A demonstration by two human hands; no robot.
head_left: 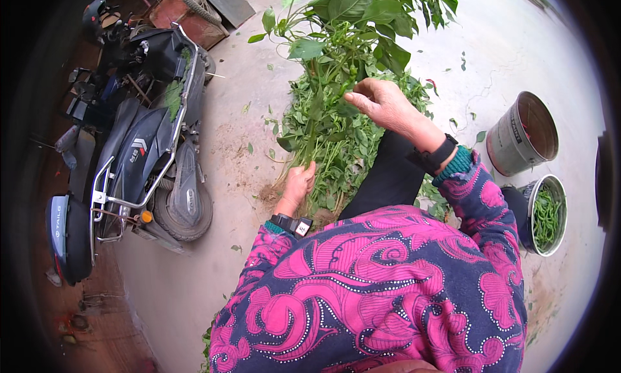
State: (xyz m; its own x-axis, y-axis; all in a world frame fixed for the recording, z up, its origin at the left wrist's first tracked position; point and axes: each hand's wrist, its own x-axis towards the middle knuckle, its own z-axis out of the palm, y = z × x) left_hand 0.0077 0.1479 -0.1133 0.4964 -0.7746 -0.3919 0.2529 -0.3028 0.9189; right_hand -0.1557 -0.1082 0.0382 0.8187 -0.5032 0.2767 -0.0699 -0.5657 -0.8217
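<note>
My left hand [297, 186] is closed round the lower stems of an uprooted pepper plant [349, 10], whose leafy top leans away from me. Roots with soil show beside that wrist. Among the upper stems, my right hand [383, 106] is bent with thumb and forefinger drawn together. Leaves and small green peppers [349, 75] are right at its fingertips; what lies between them is hidden. Under both hands spreads a heap of cut pepper plants [336, 169]. A metal pail [561, 212] full of slender green peppers [546, 218] stands to my right.
A larger grey bucket [508, 137] stands farther right, with something red inside. To the left is a parked dark electric scooter [152, 146] with a chrome rail. Loose leaves and a red pepper [432, 86] lie on the concrete floor [226, 114]. A rusty cart [187, 20] is at the far left.
</note>
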